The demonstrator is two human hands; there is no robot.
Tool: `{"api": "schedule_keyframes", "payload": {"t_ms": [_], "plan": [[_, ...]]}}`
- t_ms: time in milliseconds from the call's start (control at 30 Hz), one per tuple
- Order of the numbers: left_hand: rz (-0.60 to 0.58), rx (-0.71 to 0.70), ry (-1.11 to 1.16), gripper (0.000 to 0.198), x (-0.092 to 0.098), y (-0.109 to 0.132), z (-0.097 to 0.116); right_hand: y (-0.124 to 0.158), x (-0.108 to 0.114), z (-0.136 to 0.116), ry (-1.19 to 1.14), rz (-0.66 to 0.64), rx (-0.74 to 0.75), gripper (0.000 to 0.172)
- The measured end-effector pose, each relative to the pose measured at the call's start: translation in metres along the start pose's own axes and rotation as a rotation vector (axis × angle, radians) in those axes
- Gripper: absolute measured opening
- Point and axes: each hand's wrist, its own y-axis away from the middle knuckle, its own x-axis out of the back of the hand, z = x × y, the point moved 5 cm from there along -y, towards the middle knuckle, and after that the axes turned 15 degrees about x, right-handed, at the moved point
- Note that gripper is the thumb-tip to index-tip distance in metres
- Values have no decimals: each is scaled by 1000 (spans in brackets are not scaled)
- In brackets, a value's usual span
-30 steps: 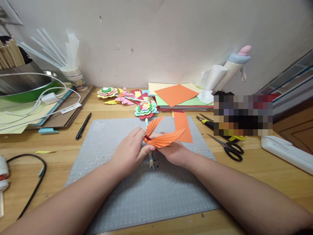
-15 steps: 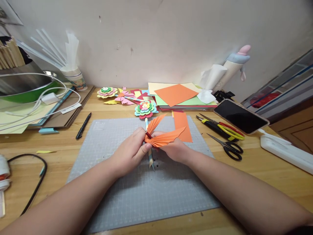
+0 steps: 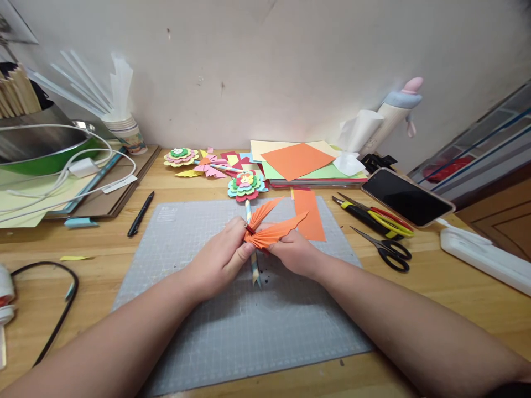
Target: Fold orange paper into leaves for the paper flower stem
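Both hands pinch an orange pleated paper fan (image 3: 271,228) above the grey cutting mat (image 3: 215,326). My left hand (image 3: 222,257) grips its folded middle, where a red band wraps it. My right hand (image 3: 294,253) holds the lower wing from underneath, fingers closed. A striped paper straw (image 3: 254,268) lies on the mat under the hands, joined to a layered paper flower (image 3: 245,184). An orange paper strip (image 3: 310,214) lies just right of the fan.
A stack of coloured paper (image 3: 298,161) sits at the back, more paper flowers (image 3: 194,160) to its left. Black scissors (image 3: 388,250), a cutter and yellow-handled tool (image 3: 373,216), and a phone (image 3: 406,197) lie on the right. A black pen (image 3: 140,214) and cables are on the left.
The fan's right wing has been pressed narrower and lower as my right hand closed in on it. My left hand stays on the fold.
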Motion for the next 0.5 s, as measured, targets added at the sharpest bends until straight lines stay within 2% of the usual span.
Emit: {"api": "schedule_keyframes", "payload": {"t_ms": [200, 333, 500], "plan": [[27, -6, 29, 29, 2, 0, 0, -2, -1, -10, -14, -60, -37, 18], [44, -32, 35, 40, 2, 0, -1, 1, -2, -6, -32, -60, -40, 14], [42, -33, 22, 47, 1, 1, -1, 3, -4, 2, -31, -51, -29, 23]]}}
